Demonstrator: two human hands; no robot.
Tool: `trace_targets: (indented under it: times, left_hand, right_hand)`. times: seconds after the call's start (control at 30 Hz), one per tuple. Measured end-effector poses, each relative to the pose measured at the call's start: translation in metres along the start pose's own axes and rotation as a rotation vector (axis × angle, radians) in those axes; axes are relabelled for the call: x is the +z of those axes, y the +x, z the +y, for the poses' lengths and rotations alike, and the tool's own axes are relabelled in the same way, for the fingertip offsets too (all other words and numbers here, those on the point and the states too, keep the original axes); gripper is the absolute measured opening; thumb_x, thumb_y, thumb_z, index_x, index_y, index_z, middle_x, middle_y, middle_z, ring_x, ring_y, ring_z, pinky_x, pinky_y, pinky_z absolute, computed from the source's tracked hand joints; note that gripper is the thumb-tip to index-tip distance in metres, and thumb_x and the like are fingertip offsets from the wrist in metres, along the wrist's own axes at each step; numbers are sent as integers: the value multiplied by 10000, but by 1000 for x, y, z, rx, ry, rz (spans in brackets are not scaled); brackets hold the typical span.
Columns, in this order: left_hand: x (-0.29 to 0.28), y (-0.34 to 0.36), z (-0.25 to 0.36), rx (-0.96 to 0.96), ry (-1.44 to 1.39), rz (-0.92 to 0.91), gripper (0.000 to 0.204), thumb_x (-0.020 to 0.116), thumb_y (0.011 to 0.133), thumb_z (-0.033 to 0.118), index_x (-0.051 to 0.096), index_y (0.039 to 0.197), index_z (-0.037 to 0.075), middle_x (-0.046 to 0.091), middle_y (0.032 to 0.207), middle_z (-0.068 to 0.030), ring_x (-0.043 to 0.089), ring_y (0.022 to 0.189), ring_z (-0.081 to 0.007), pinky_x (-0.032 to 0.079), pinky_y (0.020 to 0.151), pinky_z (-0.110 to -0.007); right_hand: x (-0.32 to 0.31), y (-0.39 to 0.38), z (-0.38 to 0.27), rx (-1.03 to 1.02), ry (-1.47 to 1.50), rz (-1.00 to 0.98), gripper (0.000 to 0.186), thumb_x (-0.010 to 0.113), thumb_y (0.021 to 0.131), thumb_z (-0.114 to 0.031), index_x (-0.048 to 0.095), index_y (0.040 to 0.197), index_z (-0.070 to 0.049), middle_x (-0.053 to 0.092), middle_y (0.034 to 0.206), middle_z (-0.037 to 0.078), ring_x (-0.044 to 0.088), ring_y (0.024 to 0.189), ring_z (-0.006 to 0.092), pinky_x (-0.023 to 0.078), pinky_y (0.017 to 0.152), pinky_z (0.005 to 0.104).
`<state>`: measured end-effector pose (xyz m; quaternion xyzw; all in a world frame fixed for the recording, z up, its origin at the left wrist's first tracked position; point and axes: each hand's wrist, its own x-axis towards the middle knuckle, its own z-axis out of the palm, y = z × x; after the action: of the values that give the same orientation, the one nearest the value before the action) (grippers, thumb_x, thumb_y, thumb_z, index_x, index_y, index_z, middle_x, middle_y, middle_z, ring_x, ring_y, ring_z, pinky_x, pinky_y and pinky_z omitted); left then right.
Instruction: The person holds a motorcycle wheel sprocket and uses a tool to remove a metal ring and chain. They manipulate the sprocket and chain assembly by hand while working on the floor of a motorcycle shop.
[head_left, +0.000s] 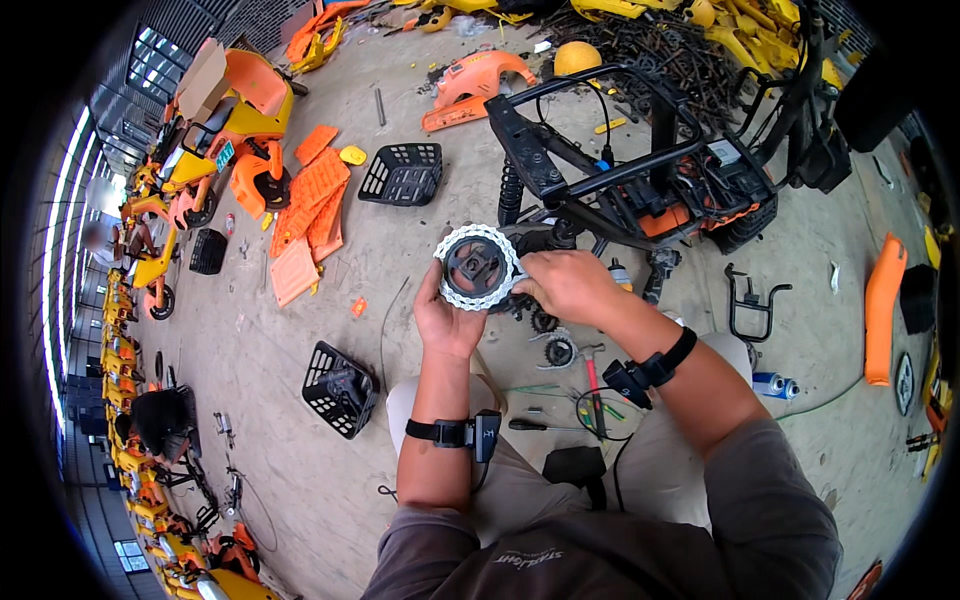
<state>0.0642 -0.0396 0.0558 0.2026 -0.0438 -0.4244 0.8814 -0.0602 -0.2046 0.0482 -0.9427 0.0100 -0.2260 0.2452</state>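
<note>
A dark round sprocket (476, 243) with spokes is held up in front of me. A silver roller chain (448, 285) runs round its rim. My left hand (447, 322) cradles it from below and the left, fingers curled behind. At its right edge my right hand (572, 286) has thumb and fingers closed on the chain; the exact grip is partly hidden. On the floor below lies a smaller sprocket (558, 350) with chain about it, next to other dark toothed parts (543, 321).
A stripped black vehicle frame (540, 172) stands ahead to the right. Near my knees lie a hammer (591, 372), a screwdriver (530, 425) and spray cans (770, 385). Black baskets (402, 172) stand ahead and left, beside orange panels (316, 195). Yellow vehicles line the left side.
</note>
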Motion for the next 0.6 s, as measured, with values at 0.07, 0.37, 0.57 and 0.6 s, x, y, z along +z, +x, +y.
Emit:
trace_targets:
  times: [0.07, 0.37, 0.57, 0.6]
  left_hand:
    - [-3, 1, 3, 6, -6, -6, 492, 354, 1061, 264, 412, 1499, 46, 474, 1507, -166, 444, 1395, -340, 318, 1186, -518]
    - [-7, -6, 8, 62, -48, 0, 478, 337, 1073, 305, 429, 1484, 77, 488, 1494, -150, 457, 1379, -338, 363, 1146, -538]
    - [-4, -26, 9, 91, -42, -24, 530, 334, 1062, 349, 405, 1498, 57, 475, 1495, -183, 434, 1399, -354, 338, 1163, -548]
    - [-3, -30, 9, 79, -46, -9, 550, 331, 1059, 373, 400, 1503, 56, 479, 1491, -184, 438, 1395, -355, 337, 1164, -546]
  right_hand:
    - [3, 3, 1, 15, -2, -25, 296, 686, 911, -319, 593, 904, -38, 670, 803, 174, 671, 786, 382, 526, 661, 478]
    - [10, 5, -10, 18, -7, 0, 288, 687, 908, -299, 590, 900, -28, 676, 819, 181, 673, 798, 386, 534, 674, 475]
    - [7, -5, -29, -49, -41, -2, 285, 658, 923, -293, 598, 835, -29, 676, 742, 177, 691, 735, 363, 540, 635, 469]
    - [6, -7, -32, -47, -40, -5, 285, 658, 923, -293, 598, 835, -29, 676, 742, 177, 691, 735, 363, 540, 635, 469]
